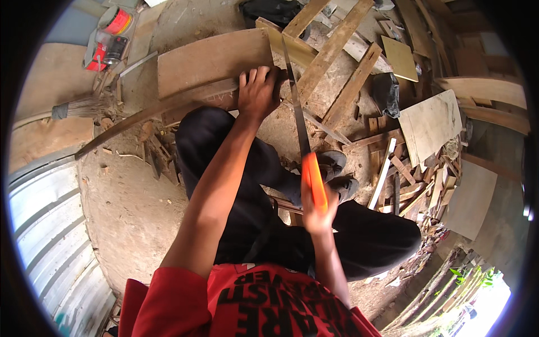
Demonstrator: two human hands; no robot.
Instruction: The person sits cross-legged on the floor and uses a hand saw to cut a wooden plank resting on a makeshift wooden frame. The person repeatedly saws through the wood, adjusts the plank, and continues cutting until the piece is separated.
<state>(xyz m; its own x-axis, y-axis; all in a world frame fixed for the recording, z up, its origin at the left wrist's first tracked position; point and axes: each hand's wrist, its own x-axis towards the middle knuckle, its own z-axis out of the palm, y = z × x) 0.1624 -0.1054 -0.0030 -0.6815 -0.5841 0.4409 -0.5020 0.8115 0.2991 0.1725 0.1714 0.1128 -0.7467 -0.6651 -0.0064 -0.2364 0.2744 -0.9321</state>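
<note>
My right hand (321,216) is wrapped round the orange handle of a hand saw (299,121). The long narrow blade points away from me and passes beside the right end of a long dark wooden plank (160,106). Whether its teeth touch the wood I cannot tell. My left hand (258,94) grips that plank near this end, fingers bent over its far edge. From there the plank slants down to the left, past my knee. A brown plywood sheet (213,59) lies just beyond it.
Several rough boards (337,48) cross on the floor ahead. Wood offcuts (418,185) and a pale plywood piece (431,124) lie to the right. Red cans (115,22) and a brush with stiff bristles (78,108) sit at the left, near a corrugated metal sheet (56,241).
</note>
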